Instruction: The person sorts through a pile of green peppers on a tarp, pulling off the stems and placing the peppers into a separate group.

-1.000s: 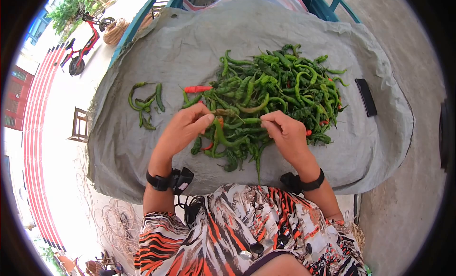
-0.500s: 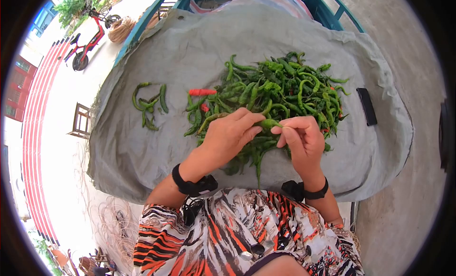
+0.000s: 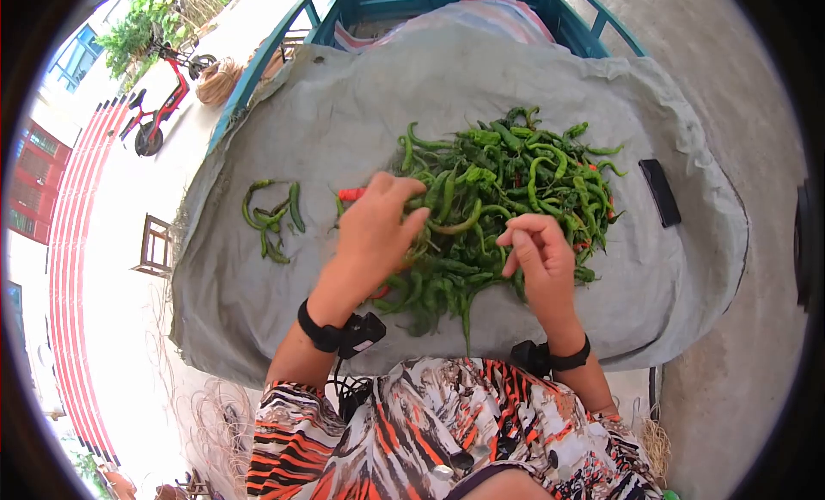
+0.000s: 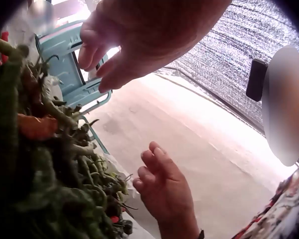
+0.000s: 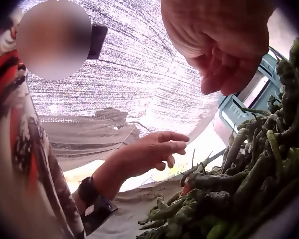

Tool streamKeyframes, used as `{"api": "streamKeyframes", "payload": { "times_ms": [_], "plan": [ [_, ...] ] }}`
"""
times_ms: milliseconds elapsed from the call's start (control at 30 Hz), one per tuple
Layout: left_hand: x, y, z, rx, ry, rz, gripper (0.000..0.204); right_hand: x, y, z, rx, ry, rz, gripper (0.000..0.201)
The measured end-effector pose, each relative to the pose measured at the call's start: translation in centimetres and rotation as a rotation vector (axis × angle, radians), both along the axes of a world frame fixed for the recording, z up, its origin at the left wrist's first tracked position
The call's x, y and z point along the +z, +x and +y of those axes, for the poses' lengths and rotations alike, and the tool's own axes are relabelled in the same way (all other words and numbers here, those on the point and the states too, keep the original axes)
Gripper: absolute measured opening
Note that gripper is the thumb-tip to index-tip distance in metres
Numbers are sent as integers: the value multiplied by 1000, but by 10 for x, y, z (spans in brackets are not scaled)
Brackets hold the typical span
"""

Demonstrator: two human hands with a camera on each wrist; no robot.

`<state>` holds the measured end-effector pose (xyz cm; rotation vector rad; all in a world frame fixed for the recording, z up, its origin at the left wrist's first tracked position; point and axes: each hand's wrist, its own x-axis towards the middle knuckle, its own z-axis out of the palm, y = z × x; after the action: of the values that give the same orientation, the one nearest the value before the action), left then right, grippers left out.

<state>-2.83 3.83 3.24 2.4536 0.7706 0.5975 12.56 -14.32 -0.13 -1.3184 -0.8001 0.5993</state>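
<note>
A heap of green chili peppers [image 3: 516, 169], with a few red ones among them, lies on a grey cloth [image 3: 258, 315]. Over its left part is my left hand [image 3: 376, 225], thumb and fingers apart with no pepper between them. A red chili [image 3: 351, 194] shows just beyond that hand. My right hand [image 3: 546, 263] hovers at the heap's near right side, its fingers loosely bent. Nothing shows in its grasp, and the left wrist view also shows this right hand [image 4: 164, 191] without a pepper. Several green chilies [image 3: 273, 216] form a small separate group to the left.
A black phone [image 3: 659, 193] lies on the cloth's right side. Behind the cloth stands a teal metal cart frame [image 3: 593, 27] with a striped sheet. A small wooden stool [image 3: 155, 244] and a red scooter [image 3: 163, 109] are off to the left.
Half a second ago both hands met on a green chili at the heap's near side. Now they are apart: the left hand has moved left without it, the right stays about where it was.
</note>
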Motion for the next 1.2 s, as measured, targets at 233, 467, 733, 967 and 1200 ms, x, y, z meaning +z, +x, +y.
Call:
{"api": "streamKeyframes", "payload": {
  "times_ms": [233,467,733,967,1200],
  "plan": [
    [-25,61,16,-118,82,193,31,2,-3,-3,119,-144,-148,16],
    [-52,71,27,-95,121,116,16,-2,4,-10,149,-209,-261,16],
    [-27,36,9,-45,49,-326,10,-6,6,-9,150,-221,-221,17],
    [11,11,-8,-68,-159,-681,8,-1,3,3,79,-135,-155,21],
    [9,14,-24,-138,-846,-810,4,11,-10,19,162,-64,-53,26]
  ]
}}
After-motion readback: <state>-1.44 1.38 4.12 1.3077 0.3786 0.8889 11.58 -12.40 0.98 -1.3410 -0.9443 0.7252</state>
